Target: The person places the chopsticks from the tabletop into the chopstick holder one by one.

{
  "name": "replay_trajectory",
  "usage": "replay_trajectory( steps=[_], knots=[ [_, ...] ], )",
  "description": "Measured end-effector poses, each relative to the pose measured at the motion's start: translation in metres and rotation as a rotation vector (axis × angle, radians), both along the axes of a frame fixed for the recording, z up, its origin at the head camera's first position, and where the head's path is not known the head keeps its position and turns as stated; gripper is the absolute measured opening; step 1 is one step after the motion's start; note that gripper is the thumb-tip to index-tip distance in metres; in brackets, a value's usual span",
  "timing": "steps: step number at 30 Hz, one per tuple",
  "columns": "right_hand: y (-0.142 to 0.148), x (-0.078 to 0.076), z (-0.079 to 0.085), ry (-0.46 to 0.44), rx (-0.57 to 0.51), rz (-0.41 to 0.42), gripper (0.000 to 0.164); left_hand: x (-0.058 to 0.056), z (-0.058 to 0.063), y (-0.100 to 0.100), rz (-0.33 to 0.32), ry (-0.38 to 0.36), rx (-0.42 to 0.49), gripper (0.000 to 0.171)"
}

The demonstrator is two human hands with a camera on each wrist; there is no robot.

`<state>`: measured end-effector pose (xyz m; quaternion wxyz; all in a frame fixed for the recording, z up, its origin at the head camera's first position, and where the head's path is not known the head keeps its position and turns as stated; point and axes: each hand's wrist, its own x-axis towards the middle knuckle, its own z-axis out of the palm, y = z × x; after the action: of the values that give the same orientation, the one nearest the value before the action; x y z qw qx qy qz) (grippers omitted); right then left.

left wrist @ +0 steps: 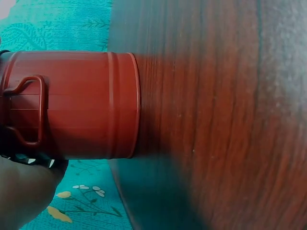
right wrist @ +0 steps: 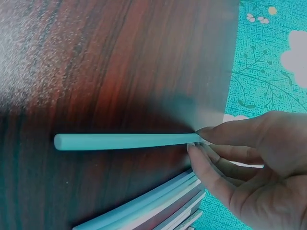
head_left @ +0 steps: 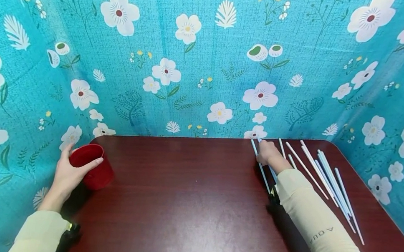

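Observation:
My left hand (head_left: 69,175) grips a red pail (head_left: 99,172) at the left side of the table, thumb over its rim and fingers round its outer side. The pail leans a little, its mouth toward me. A small loop handle shows on its wall in the left wrist view, and its base is close to the wood. At the far right edge, my right hand (head_left: 272,155) pinches one end of a thin light blue stick (right wrist: 124,141) between thumb and fingertips. The stick's other end points back across the table. Another blue stick (head_left: 273,174) lies partly hidden under the right wrist.
Several white sticks (head_left: 306,169) and light blue sticks (head_left: 331,179) lie loosely spread on the dark red-brown table (head_left: 185,199), right of the right forearm. A turquoise floral cloth (head_left: 202,59) stands close behind the table and along both sides.

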<state>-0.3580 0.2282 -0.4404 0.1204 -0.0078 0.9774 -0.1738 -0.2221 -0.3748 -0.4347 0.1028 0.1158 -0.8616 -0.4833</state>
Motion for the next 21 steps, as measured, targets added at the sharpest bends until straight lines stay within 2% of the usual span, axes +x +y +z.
replay_trajectory(
  steps=[8,15,21],
  knots=[
    [-0.003,-0.005,-0.002,-0.042,0.007,0.018,0.025,0.002,-0.003,0.002,0.016,0.018,-0.003,0.117],
    [-0.007,-0.004,0.004,-0.113,-0.005,0.004,0.013,0.004,-0.005,0.002,-0.011,0.06,-0.004,0.118],
    [-0.009,0.0,0.009,-0.16,-0.045,-0.02,0.005,0.004,-0.006,0.003,-0.012,0.054,-0.002,0.119]
  ],
)
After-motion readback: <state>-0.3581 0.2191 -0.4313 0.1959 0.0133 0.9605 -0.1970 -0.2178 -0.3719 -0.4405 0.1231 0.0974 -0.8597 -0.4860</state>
